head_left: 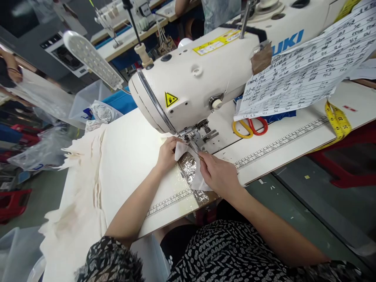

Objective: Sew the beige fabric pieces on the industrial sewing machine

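Note:
In the head view, a small piece of white fabric [200, 181] lies by the presser foot [192, 138] of a white sewing machine [188, 82]. My left hand [168, 153] is on the left of the foot, fingers closed on the fabric's edge. On the right, my right hand [219, 172] pinches a slim dark metal tool, which looks like tweezers [192, 148], pointing at the foot. The fabric hangs between both hands, over a shiny, clear-covered patch [189, 166] of the table. The needle tip and my left fingertips are partly hidden.
Cream fabric pieces [79, 196] are stacked at the table's left. Yellow and red scissor handles [249, 128], a handwritten sheet [305, 74] and a yellow tape measure [337, 121] are on the right. A lamp [91, 58] projects beside the machine head. Other people are in the background.

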Motion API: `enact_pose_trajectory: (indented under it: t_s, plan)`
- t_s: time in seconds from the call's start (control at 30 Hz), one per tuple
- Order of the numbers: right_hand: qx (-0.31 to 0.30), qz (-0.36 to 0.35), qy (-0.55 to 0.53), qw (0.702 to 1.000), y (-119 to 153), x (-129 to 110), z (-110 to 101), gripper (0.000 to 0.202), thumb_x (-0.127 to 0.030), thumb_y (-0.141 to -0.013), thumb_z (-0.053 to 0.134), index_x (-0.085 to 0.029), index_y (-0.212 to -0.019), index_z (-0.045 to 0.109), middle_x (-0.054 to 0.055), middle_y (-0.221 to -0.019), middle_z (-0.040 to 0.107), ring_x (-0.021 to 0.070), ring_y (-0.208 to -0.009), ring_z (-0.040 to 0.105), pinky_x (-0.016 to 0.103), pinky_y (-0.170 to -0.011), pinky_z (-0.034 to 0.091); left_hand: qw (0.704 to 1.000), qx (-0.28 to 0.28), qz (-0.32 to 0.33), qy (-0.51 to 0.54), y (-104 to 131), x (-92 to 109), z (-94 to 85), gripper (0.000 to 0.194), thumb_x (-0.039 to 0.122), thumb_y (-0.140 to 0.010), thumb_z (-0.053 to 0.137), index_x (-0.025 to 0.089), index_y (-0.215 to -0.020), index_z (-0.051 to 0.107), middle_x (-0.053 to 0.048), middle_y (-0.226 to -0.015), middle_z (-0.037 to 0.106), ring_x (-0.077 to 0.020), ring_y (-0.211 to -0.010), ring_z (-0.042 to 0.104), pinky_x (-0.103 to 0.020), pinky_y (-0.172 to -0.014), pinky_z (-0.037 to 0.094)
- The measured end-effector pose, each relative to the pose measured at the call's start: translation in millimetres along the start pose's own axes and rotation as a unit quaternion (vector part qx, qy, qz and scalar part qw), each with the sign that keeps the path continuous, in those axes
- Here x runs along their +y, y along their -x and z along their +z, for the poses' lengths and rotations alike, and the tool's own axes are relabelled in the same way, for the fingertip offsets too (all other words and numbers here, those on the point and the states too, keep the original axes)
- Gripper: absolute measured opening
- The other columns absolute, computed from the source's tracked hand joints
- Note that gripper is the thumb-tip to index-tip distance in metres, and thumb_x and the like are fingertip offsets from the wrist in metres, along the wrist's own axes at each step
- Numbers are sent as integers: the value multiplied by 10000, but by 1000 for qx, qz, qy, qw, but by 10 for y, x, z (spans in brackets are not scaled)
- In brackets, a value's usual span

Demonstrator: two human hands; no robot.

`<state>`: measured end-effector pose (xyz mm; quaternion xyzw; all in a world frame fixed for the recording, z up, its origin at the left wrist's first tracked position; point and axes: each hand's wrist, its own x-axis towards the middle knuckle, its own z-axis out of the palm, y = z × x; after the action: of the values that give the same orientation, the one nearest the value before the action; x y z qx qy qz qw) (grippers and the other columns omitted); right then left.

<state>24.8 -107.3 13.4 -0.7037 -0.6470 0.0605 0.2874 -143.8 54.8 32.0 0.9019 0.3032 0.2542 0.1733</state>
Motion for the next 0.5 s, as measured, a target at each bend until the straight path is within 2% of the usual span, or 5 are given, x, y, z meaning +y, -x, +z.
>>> enact_pose_trajectory:
  t_s: [0.27,0.5]
  plan:
    - [-21,-9,24,999,-76,-37,-16,379,-276,-1100,424,-198,-1341,706,55,-1060,833,151,-767,744,276,-543,366,1000,15,17,-11,6,-19,36,228,392,-992,651,211,-914,767,-73,-1003,763,-220,-962,736,-344,-839,615]
    - [-43,-20,41,998,-78,-44,-44,376,-244,-1107,416,-193,-1377,673,66,-1067,825,159,-776,746,277,-560,379,998,8,4,-57,27,-46,55,126,271,-937,643,221,-1004,737,-69,-1026,749,-228,-973,713,-363,-852,600]
